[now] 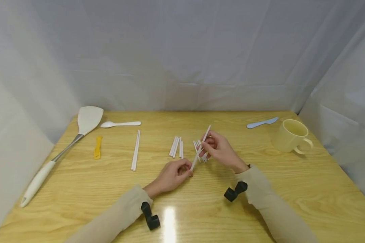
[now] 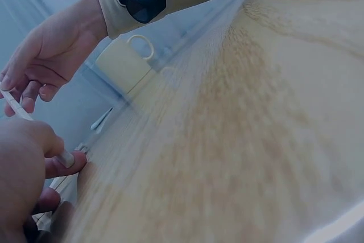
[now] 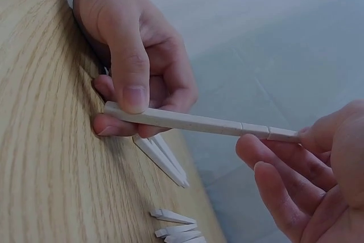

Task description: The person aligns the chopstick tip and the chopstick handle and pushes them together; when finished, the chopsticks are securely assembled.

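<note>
Both hands hold one white chopstick (image 1: 200,147) slanted above the wooden table (image 1: 261,202). My left hand (image 1: 187,168) pinches its near end between thumb and fingers; the right wrist view shows the thumb (image 3: 132,83) pressed on top of the chopstick (image 3: 193,122). My right hand (image 1: 205,148) grips the stick further up, its fingers (image 3: 284,180) curled under it. Beneath the right hand lies a small pile of white chopsticks (image 1: 197,145). More white chopsticks (image 1: 176,146) lie just left of it, and a pair (image 1: 136,150) lies further left.
A large spatula (image 1: 79,135), a white spoon (image 1: 120,124) and a small yellow tool (image 1: 97,147) lie at the left. A blue plastic knife (image 1: 262,122) and a cream mug (image 1: 290,136) stand at the back right. White curtains enclose the table.
</note>
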`<state>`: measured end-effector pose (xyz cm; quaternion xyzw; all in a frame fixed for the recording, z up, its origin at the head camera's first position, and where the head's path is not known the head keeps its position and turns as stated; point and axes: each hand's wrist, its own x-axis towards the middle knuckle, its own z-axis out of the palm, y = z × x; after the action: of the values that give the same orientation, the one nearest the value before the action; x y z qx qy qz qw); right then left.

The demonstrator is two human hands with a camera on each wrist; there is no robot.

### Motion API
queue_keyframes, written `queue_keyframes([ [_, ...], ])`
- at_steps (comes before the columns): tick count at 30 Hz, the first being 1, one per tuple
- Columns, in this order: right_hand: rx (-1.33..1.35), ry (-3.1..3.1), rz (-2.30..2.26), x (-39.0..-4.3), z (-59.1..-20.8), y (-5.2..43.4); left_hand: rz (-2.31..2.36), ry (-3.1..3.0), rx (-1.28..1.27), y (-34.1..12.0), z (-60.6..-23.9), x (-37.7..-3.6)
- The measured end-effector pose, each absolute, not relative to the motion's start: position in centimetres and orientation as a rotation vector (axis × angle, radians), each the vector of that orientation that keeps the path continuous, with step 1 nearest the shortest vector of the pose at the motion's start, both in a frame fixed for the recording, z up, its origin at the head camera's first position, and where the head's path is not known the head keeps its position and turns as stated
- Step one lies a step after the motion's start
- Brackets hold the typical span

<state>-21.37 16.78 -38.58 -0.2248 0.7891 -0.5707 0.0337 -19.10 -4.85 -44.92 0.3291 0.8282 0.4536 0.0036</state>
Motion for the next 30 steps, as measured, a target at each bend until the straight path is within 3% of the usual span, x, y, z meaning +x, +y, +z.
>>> queue_keyframes([
  [20, -0.686, 2.343, -1.760, -21.22, -39.11, 16.80, 1.441, 2.532, 0.957, -4.97, -44.80, -18.91],
  [30, -0.650, 2.397, -1.712, -20.95, -38.38, 16.93, 1.641, 2.482, 1.192, -4.57, -45.02, -18.80],
])
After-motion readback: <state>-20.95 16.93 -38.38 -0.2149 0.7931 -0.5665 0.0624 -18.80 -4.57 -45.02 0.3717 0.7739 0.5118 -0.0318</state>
